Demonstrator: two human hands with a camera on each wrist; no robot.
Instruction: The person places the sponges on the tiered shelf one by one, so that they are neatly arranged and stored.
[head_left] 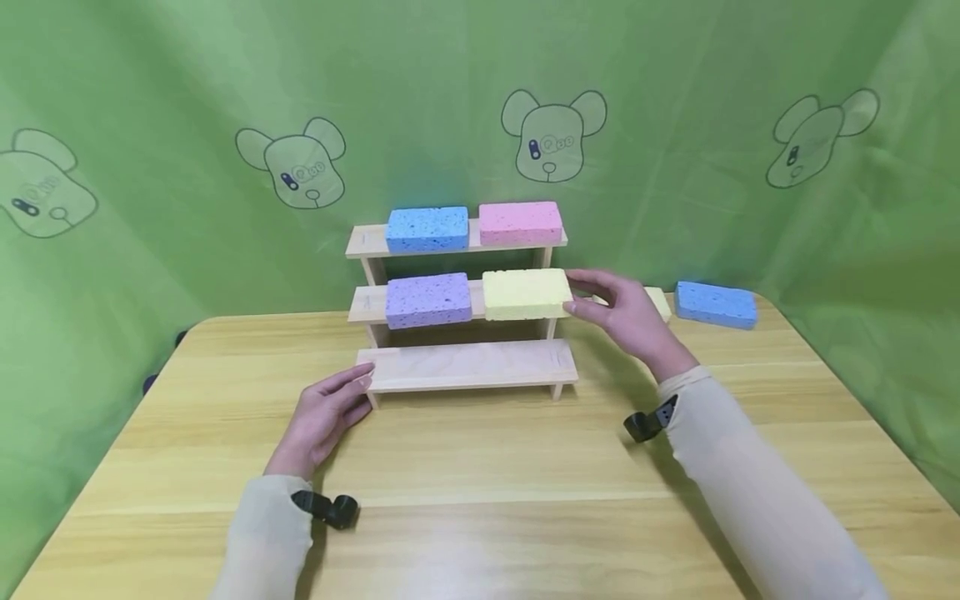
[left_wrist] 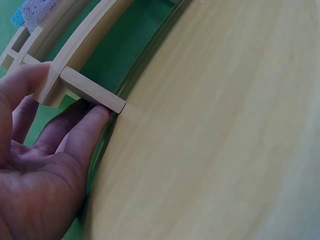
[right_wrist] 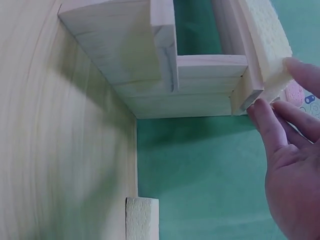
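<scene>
A three-tier wooden rack (head_left: pixel 472 367) stands on the table. On its middle tier lie a purple sponge (head_left: pixel 428 300) and, to the right, a yellow sponge (head_left: pixel 527 294). My right hand (head_left: pixel 626 317) pinches the right end of that yellow sponge between thumb and fingers; the right wrist view shows the sponge (right_wrist: pixel 270 45) lying along the tier's board. At the lowest tier's left end, my left hand (head_left: pixel 327 412) holds the rack, with fingertips at the board and its leg (left_wrist: pixel 93 91). The top tier bears a blue sponge (head_left: pixel 427 230) and a pink sponge (head_left: pixel 521 223).
To the right of the rack, another blue sponge (head_left: pixel 716 304) lies near the table's back edge. Beside it a second yellow sponge (head_left: pixel 660 303) is partly hidden by my right hand. A green curtain (head_left: pixel 435 100) with bear-head drawings hangs behind the wooden table (head_left: pixel 480 500).
</scene>
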